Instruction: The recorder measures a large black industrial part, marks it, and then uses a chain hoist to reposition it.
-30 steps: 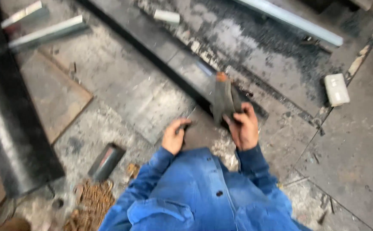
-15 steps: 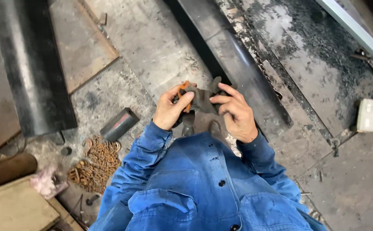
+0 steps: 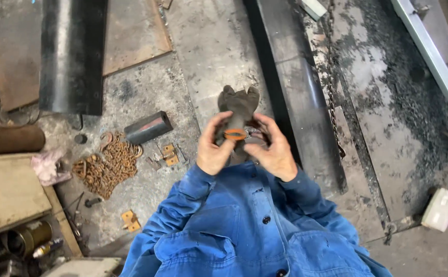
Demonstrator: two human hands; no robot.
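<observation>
Underfoot, running long and dark up the floor: a steel beam (image 3: 290, 97), the landmark for everything else. Left of the beam, well apart, a wide black plate (image 3: 72, 51) lying flat. Near the beam's lower end, blue jacket sleeves (image 3: 193, 205) reaching up. Further left of the beam, a heap of rusty chain (image 3: 106, 164), with a short dark tube (image 3: 148, 127) just above it. Right of the beam, well apart, a small white block (image 3: 440, 209).

Just left of the beam, held up in the air: a dark work glove (image 3: 239, 105), fingers pointing away, orange cuff band (image 3: 234, 135) toward the chest. Left hand (image 3: 212, 151) gripping the cuff, thumb and fingers pinched on the orange band. Right hand (image 3: 272, 154) gripping the other side, fingers curled around the glove's lower part.

Probably best to keep both thumbs at the band, spread the opening evenly, hold the glove straight and avoid twisting the fabric.

Compared with half a second ago: glove no longer bunched between the palms but stretched out with its fingers showing, orange band now plainly between the thumbs, hands slightly further out from the chest.
</observation>
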